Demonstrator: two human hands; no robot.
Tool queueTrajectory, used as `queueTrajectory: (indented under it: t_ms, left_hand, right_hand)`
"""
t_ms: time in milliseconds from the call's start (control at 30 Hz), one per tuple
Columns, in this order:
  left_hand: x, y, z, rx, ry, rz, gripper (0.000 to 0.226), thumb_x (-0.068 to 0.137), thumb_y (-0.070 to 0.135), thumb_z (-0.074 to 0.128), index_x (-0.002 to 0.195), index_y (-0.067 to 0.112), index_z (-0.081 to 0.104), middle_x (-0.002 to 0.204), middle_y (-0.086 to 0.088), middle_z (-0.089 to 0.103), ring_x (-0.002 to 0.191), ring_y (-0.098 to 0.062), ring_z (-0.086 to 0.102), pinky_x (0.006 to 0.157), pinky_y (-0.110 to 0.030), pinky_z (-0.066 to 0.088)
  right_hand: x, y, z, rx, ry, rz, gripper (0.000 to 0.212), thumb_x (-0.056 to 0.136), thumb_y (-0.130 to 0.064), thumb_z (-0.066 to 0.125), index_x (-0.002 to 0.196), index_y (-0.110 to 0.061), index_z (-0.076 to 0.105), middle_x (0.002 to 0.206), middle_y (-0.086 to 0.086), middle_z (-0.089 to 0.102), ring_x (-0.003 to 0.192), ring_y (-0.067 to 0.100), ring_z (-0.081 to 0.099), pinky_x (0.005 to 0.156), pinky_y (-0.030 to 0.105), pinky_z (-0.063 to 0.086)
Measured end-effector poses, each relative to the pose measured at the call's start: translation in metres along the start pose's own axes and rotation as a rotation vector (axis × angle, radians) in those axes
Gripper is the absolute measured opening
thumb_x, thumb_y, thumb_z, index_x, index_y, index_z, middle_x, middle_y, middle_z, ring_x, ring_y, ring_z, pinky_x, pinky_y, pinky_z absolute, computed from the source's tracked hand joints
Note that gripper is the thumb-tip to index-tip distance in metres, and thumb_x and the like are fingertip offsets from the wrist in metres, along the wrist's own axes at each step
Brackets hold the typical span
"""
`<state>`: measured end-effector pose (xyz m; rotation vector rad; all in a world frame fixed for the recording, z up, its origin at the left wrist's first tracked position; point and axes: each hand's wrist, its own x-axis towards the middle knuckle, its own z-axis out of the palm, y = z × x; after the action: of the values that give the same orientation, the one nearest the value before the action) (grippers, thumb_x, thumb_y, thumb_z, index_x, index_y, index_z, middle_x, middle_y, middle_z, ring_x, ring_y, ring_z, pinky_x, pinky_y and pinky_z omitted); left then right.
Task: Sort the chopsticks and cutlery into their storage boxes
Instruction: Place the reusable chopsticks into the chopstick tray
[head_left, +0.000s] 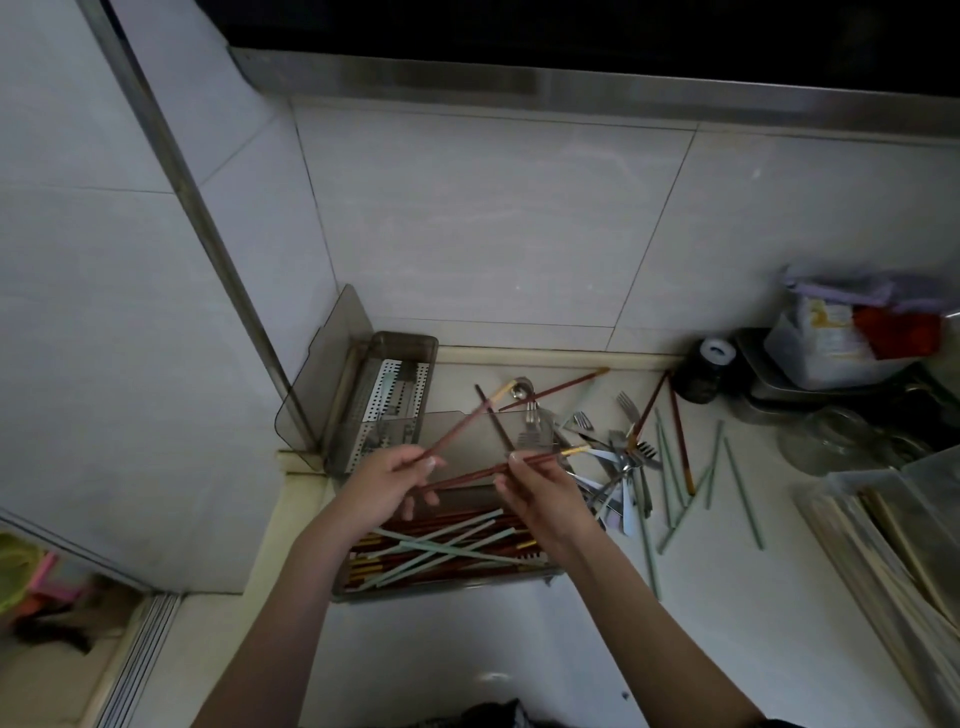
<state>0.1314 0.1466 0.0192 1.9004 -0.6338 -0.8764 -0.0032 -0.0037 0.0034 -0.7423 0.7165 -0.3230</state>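
chopsticks: dark red, gold tips, over the near storage box (447, 582) on the counter (727, 597) | left hand (382, 486) pinches 1 chopstick (460, 423) pointing far-right | right hand (540, 496) pinches 1 chopstick (540, 460), nearly level

The pale counter (519, 649) bears two storage boxes (447, 584); loose chopsticks (744, 493); seemingly forks (621, 457).

No text, label, brand or number can be read on anything here
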Motion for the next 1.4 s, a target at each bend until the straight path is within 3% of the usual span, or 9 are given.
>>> queueTrajectory:
  t_ms: [300, 467, 600, 700, 800, 867, 1033, 1200, 1400]
  left_hand:
    - [0.007, -0.003, -0.013, 0.052, 0.141, 0.009, 0.017, 0.094, 0.021, 0.052, 0.104, 0.025, 0.066, 0.089, 0.001, 0.072, 0.08, -0.011, 0.069, 0.069, -0.025, 0.051]
    - [0.008, 0.0, -0.011, 0.059, 0.118, 0.027, 0.015, 0.093, 0.02, 0.055, 0.097, 0.03, 0.065, 0.086, 0.004, 0.072, 0.081, -0.01, 0.069, 0.071, -0.024, 0.05]
    - [0.01, 0.0, -0.005, 0.146, 0.085, 0.053, 0.015, 0.091, 0.018, 0.058, 0.095, 0.031, 0.065, 0.071, 0.003, 0.069, 0.055, -0.002, 0.06, 0.058, -0.022, 0.044]
    - [0.012, -0.005, -0.001, 0.22, 0.014, 0.074, 0.012, 0.089, 0.023, 0.062, 0.097, 0.027, 0.071, 0.058, 0.008, 0.063, 0.049, 0.001, 0.05, 0.058, -0.022, 0.039]
    - [0.009, -0.007, 0.004, 0.265, -0.087, 0.056, 0.019, 0.088, 0.031, 0.061, 0.093, 0.017, 0.074, 0.054, 0.011, 0.058, 0.05, 0.001, 0.049, 0.056, -0.02, 0.036]
    - [0.008, -0.009, 0.005, 0.311, -0.162, 0.022, 0.027, 0.091, 0.037, 0.056, 0.094, 0.016, 0.073, 0.053, 0.008, 0.052, 0.054, -0.006, 0.048, 0.059, -0.023, 0.035]
    - [0.011, -0.02, 0.008, 0.412, -0.264, -0.012, 0.019, 0.092, 0.023, 0.057, 0.101, 0.035, 0.068, 0.061, 0.013, 0.061, 0.059, 0.007, 0.054, 0.061, -0.013, 0.04]
    - [0.018, -0.031, 0.014, 0.516, -0.262, -0.034, 0.033, 0.082, -0.001, 0.063, 0.103, 0.022, 0.074, 0.092, 0.006, 0.074, 0.085, -0.001, 0.067, 0.076, -0.012, 0.049]
    - [0.022, -0.038, 0.018, 0.536, -0.213, -0.093, 0.047, 0.074, -0.022, 0.05, 0.104, 0.007, 0.071, 0.102, -0.009, 0.071, 0.097, -0.014, 0.066, 0.078, -0.014, 0.049]
  right_hand:
    - [0.002, 0.039, 0.003, -0.119, 0.41, 0.137, 0.017, 0.091, 0.004, 0.055, 0.075, 0.003, 0.051, 0.06, 0.016, 0.05, 0.045, 0.019, 0.056, 0.04, 0.027, 0.054]
    - [0.0, 0.062, 0.011, -0.398, 0.241, 0.348, 0.024, 0.096, -0.007, 0.053, 0.078, 0.009, 0.054, 0.047, 0.013, 0.062, 0.04, 0.02, 0.063, 0.037, 0.024, 0.049]
    - [-0.002, 0.041, 0.015, -0.516, 0.061, 0.465, 0.045, 0.101, -0.023, 0.042, 0.072, 0.007, 0.058, 0.05, 0.013, 0.064, 0.043, 0.02, 0.065, 0.042, 0.025, 0.054]
    - [-0.002, 0.021, 0.013, -0.429, 0.18, 0.307, 0.038, 0.1, -0.02, 0.04, 0.077, 0.002, 0.059, 0.053, 0.014, 0.064, 0.039, 0.02, 0.063, 0.035, 0.021, 0.048]
    - [0.003, 0.008, 0.003, -0.261, 0.266, 0.002, 0.011, 0.099, -0.014, 0.044, 0.105, -0.01, 0.052, 0.087, 0.016, 0.067, 0.054, 0.02, 0.067, 0.048, 0.028, 0.055]
    - [0.002, 0.001, -0.008, -0.239, 0.225, -0.1, 0.015, 0.097, -0.014, 0.049, 0.111, -0.019, 0.052, 0.098, 0.014, 0.066, 0.067, 0.02, 0.068, 0.054, 0.03, 0.055]
    - [-0.006, -0.005, -0.024, -0.48, 0.119, -0.1, 0.026, 0.091, 0.003, 0.045, 0.087, -0.009, 0.068, 0.088, 0.008, 0.066, 0.067, 0.012, 0.06, 0.06, 0.025, 0.051]
    - [-0.006, 0.007, -0.032, -1.1, 0.062, -0.154, 0.038, 0.087, 0.002, 0.042, 0.086, -0.024, 0.071, 0.098, -0.003, 0.068, 0.079, 0.004, 0.059, 0.061, 0.008, 0.044]
    - [0.0, -0.009, -0.049, -0.995, 0.125, -0.167, 0.046, 0.084, 0.007, 0.041, 0.067, -0.025, 0.07, 0.076, -0.001, 0.068, 0.065, 0.012, 0.059, 0.058, 0.02, 0.048]
